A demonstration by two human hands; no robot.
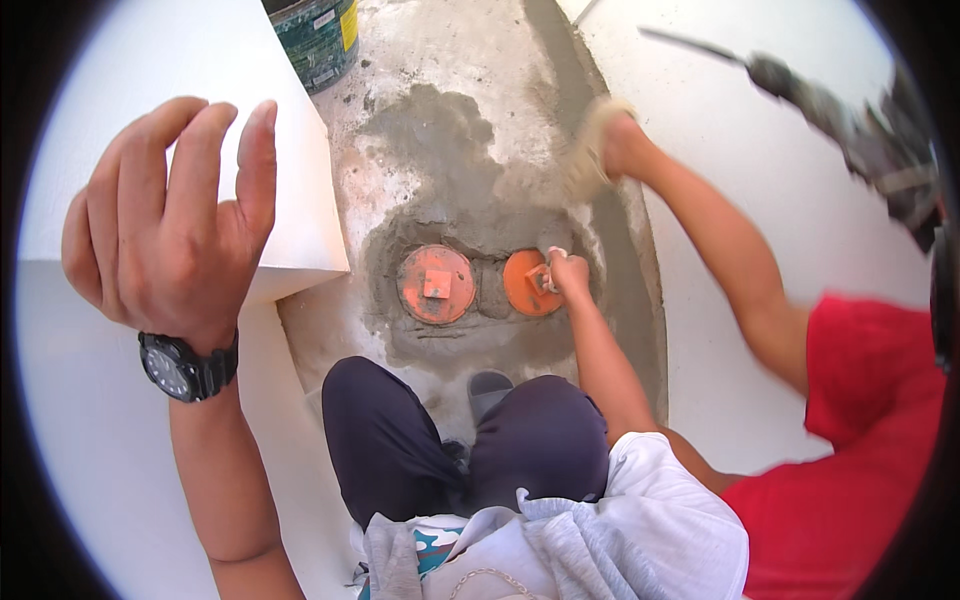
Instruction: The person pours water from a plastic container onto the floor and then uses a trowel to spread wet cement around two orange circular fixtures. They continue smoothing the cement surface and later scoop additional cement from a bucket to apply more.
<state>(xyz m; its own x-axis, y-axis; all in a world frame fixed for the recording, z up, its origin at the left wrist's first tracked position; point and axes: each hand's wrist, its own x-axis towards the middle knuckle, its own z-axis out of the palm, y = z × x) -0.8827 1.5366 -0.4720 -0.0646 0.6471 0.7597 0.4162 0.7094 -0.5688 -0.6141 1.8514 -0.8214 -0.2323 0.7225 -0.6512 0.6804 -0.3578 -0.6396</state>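
Observation:
My left hand (180, 215), with a black watch (180, 366) on its wrist, is raised in front of the white wall block. Its fingers are apart and bent a little, holding nothing. My right hand (568, 274) reaches down to the right-hand orange round cap (522, 283). Its fingers are closed round a small pale wad (550, 268) pressed to the cap, beside the square lug; its kind is too small to tell. To the left, a second orange round cap (437, 284) with a square lug sits in the grey mortar (420, 345), smeared with cement.
A dark bucket (318, 40) stands at the far left. At the right, a co-worker in red (850, 480) has a sandalled foot (598, 145) near the mortar. A power drill with a long bit (830, 125) hangs at the upper right. White walls flank the narrow strip.

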